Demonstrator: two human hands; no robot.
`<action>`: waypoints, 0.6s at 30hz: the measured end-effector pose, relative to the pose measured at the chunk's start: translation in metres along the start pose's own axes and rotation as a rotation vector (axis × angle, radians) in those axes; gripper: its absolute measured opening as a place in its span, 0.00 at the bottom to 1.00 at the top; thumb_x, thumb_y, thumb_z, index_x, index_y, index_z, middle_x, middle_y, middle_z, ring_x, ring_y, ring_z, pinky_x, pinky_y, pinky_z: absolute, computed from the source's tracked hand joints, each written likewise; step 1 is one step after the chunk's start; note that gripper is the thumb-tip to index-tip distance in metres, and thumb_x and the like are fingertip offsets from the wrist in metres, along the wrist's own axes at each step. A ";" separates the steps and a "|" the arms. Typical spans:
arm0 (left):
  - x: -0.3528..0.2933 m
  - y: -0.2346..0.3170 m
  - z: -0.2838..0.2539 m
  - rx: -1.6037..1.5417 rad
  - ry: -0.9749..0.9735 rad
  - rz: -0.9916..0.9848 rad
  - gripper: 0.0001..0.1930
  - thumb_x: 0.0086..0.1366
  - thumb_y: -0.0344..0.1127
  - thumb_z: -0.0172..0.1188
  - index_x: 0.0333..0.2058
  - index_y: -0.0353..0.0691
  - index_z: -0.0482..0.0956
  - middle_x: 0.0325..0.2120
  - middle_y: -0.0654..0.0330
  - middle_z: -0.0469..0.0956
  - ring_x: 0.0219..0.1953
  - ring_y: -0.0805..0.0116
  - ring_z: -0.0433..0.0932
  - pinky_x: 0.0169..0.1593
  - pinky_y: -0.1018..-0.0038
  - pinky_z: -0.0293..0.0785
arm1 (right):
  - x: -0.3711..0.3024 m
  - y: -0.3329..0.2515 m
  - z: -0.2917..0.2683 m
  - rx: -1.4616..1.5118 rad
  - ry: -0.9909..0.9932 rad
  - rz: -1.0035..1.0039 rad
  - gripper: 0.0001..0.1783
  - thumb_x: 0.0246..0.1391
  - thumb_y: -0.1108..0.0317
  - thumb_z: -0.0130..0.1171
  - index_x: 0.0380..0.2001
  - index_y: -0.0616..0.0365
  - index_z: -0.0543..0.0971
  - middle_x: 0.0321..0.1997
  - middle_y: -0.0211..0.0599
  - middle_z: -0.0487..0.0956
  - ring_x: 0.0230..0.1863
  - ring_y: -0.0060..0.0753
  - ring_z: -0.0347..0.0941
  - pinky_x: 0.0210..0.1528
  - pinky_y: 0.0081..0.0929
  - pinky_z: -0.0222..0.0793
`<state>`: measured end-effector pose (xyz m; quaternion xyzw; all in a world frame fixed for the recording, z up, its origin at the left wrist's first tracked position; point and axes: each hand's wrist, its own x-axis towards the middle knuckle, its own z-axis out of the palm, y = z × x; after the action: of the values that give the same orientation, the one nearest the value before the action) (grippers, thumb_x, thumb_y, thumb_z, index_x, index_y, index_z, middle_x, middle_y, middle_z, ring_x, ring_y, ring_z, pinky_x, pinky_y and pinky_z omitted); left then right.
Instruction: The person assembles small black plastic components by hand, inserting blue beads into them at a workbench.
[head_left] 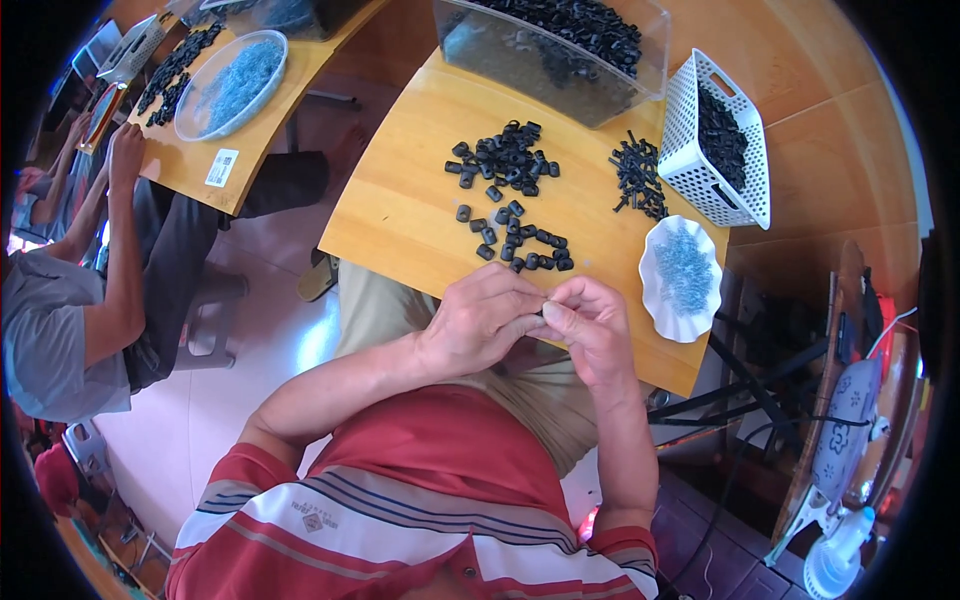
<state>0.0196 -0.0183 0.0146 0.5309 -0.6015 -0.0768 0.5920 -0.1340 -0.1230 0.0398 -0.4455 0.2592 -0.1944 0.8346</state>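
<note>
Over the table's front edge, my left hand (482, 318) and my right hand (590, 325) meet with fingertips pinched together. Between them shows a bit of a small black plastic piece (544, 309), mostly covered by the fingers. Just beyond, small black barrel-shaped pieces that look like cord locks (515, 236) lie loosely scattered. A denser heap of the same pieces (505, 157) sits farther back. Thin black plastic pegs (638, 175) are spread to the right. A white scalloped dish (652, 290) near the right edge holds fine bluish pieces, possibly small springs.
At the back of the wooden table (385, 190) stands a clear bin (560, 80) of black parts. A white perforated basket (690, 165) holds more. On the left, a seated person (70, 320) works at another table with a round tray (182, 115). A small fan (838, 555) is lower right.
</note>
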 end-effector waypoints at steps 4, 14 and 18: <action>0.000 0.001 -0.001 0.029 -0.014 -0.009 0.10 0.51 0.25 0.70 0.34 0.36 0.83 0.31 0.57 0.81 0.32 0.59 0.79 0.35 0.68 0.76 | 0.002 0.008 -0.004 -0.021 -0.013 -0.027 0.05 0.56 0.78 0.63 0.33 0.63 0.75 0.34 0.36 0.80 0.35 0.24 0.78 0.41 0.25 0.81; 0.003 0.008 0.000 0.026 0.073 -0.172 0.14 0.53 0.22 0.69 0.40 0.33 0.82 0.39 0.52 0.82 0.36 0.61 0.82 0.39 0.72 0.78 | 0.018 -0.029 -0.027 -0.518 0.321 -0.438 0.09 0.55 0.72 0.66 0.38 0.61 0.78 0.34 0.27 0.79 0.34 0.16 0.74 0.39 0.17 0.71; -0.004 0.006 -0.001 0.018 0.054 -0.190 0.14 0.54 0.21 0.68 0.41 0.31 0.81 0.41 0.50 0.81 0.36 0.62 0.82 0.40 0.72 0.79 | 0.053 -0.127 -0.073 -0.993 0.756 -0.747 0.11 0.57 0.70 0.64 0.40 0.65 0.80 0.28 0.30 0.80 0.30 0.21 0.76 0.37 0.21 0.72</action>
<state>0.0163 -0.0120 0.0171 0.5927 -0.5330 -0.1131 0.5932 -0.1479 -0.2660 0.0991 -0.7328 0.4184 -0.4665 0.2653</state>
